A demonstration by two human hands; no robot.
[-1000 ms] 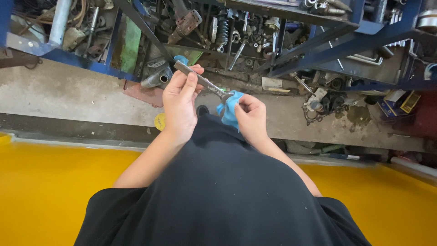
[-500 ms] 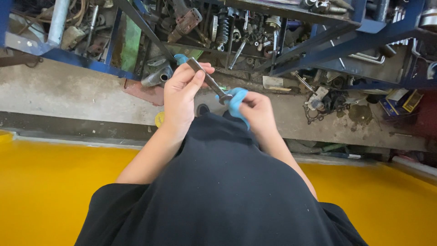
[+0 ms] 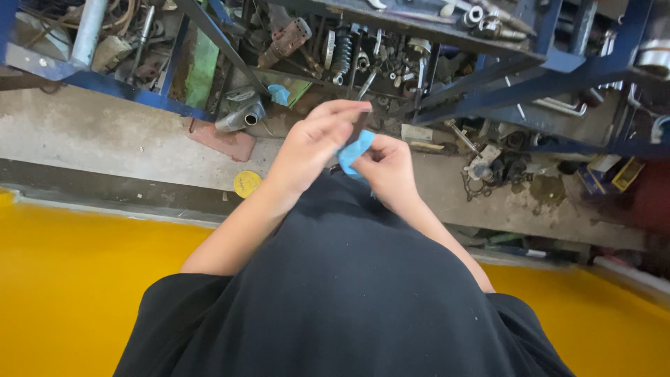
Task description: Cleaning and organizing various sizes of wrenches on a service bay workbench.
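Concrete floor and a blue steel rack [image 3: 488, 91] crowded with metal parts lie below. Left hand [image 3: 310, 143] pinches a slim metal tool [image 3: 361, 126] at chest height, over the rack's near edge; right hand [image 3: 387, 164] wraps a blue cloth [image 3: 352, 150] about it. Wiping goes best with the tool gripped firmly and the cloth drawn along its length.

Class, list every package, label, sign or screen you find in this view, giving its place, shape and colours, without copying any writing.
Yellow-and-dark rectangular box: far right, on the floor under the blue metal rack.
Round yellow disc, perhaps a lid or label: on the concrete strip, beside the left hand.
No signs or screens show.
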